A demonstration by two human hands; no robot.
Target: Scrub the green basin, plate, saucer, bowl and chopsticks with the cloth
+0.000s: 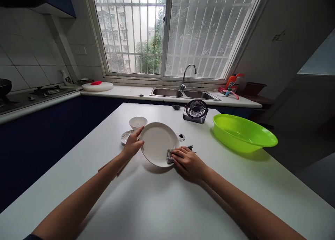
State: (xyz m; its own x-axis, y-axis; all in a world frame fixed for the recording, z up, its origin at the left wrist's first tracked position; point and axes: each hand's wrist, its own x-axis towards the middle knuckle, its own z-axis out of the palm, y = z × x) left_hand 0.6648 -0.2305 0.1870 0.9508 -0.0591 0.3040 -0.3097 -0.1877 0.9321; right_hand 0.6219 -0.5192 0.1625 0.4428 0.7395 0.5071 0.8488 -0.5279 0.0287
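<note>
A white plate [157,142] is held tilted above the table, its inner face toward me. My left hand [133,143] is closed on its left rim, with the thumb over the front. My right hand [187,160] is at the lower right rim, closed on a grey scrubbing sponge [170,156] that touches the plate's face. Behind my left hand are a white bowl [138,122] and a small patterned dish [126,137]. Thin wooden sticks, perhaps chopsticks [104,165], lie partly hidden under my left forearm. A small dark item [190,147] shows behind my right hand.
A lime-green basin [243,133] stands on the right of the white table [157,212]. A small black fan [195,110] and a dark scouring ball [176,107] are near the far edge. Beyond are a double sink [167,92], a tap [184,77] and a stove [39,96].
</note>
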